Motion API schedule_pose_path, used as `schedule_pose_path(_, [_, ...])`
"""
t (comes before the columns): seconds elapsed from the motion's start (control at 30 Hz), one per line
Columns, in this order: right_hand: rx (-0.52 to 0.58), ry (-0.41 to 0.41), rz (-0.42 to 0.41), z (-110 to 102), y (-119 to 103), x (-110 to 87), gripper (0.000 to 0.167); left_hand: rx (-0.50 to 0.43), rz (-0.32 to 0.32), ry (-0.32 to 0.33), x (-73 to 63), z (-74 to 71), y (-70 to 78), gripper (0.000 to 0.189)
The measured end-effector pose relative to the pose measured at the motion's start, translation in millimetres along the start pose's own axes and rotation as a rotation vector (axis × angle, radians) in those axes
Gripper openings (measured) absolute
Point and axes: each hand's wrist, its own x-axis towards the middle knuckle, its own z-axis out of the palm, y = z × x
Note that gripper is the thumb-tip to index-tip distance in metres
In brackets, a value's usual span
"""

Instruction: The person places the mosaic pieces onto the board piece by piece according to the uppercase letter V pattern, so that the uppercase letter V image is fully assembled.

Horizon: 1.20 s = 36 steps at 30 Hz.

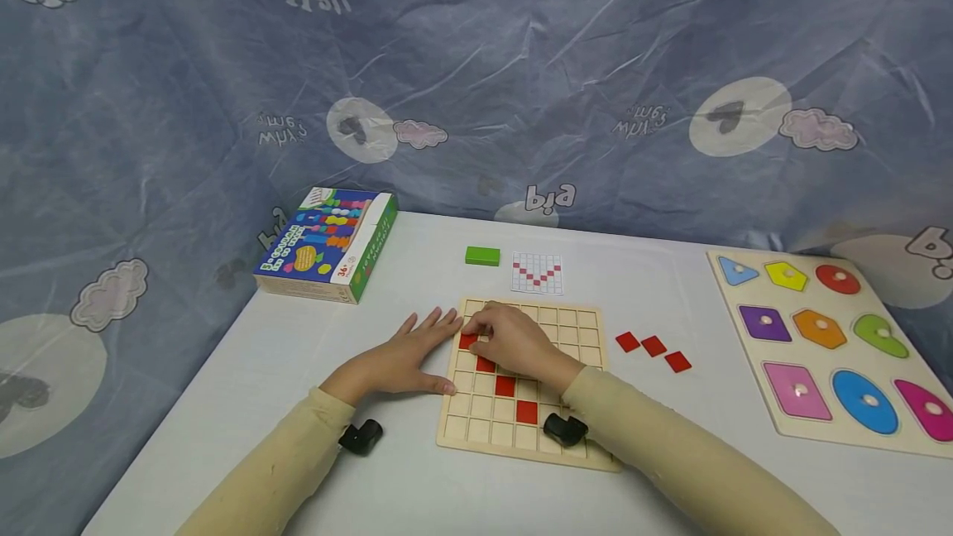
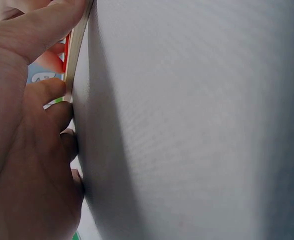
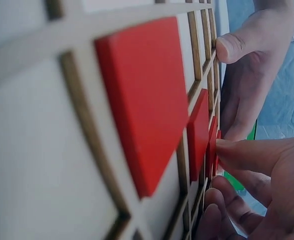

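Head view: placement step apparently in hand; red tile (image 1: 467, 341) pinched by right-hand grip (image 1: 519, 344) at leftmost column of grid board (image 1: 480, 406); left-hand grip (image 1: 395, 362) relaxed, spread against board's edge; next, flush seating, then release seemingly required.

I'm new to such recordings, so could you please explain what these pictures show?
There's no machine: a person works bare-handed. The wide picture comes from a head camera, the others from one on each wrist. On the table lie a grid board with red tiles, loose tiles, a card, a green block, a box and a shape board. The left hand rests at the grid board's left edge; the right hand touches the farthest red tile, but whether it's pinched is unclear.
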Motion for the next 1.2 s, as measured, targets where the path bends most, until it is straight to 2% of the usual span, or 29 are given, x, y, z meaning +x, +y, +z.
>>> schedule_pose_path(0.27, [0.040,-0.014,-0.003,-4.1,4.8,-2.6,0.023,0.001,0.014,-0.004,0.0,-1.8,1.4,0.105])
schedule_pose_path(0.63, [0.119,-0.002,-0.033,-13.2,16.4,-10.2,0.019,0.009,0.002,-0.010,1.3,-1.8,1.3,0.106])
schedule_pose_path(0.93, [0.112,0.007,-0.058,-20.3,20.5,-22.0,0.019,0.008,-0.010,-0.011,1.1,-1.5,1.1,0.106])
schedule_pose_path(1.2, [0.091,0.019,-0.035,-27.9,26.6,-34.3,0.017,0.004,-0.012,-0.012,1.0,-1.0,-0.1,0.107])
